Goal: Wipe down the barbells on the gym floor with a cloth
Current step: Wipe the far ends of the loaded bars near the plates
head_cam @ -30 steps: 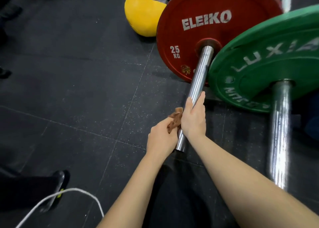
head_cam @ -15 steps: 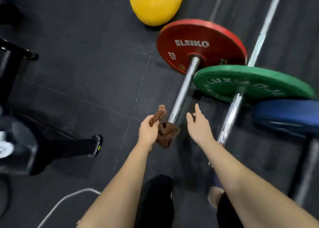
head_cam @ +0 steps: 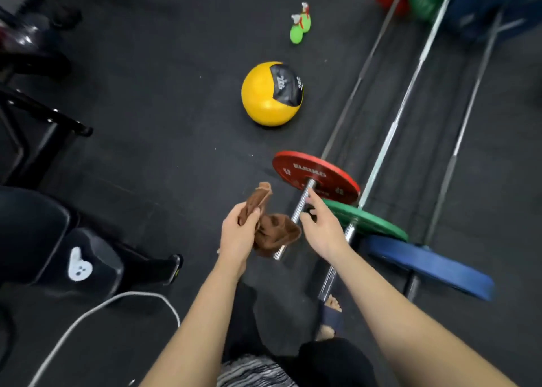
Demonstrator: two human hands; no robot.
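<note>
The left hand grips a brown cloth above the barbell sleeve; the right hand hovers open beside the red plate.

Ball left of barbells; bottles behind.

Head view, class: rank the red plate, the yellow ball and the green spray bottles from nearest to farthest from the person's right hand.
Measured from the right hand:
1. Red plate, just ahead of the fingertips on the near barbell.
2. Yellow ball, farther ahead, slightly left on the floor.
3. Green spray bottles, farthest, near the top of the view.
</note>
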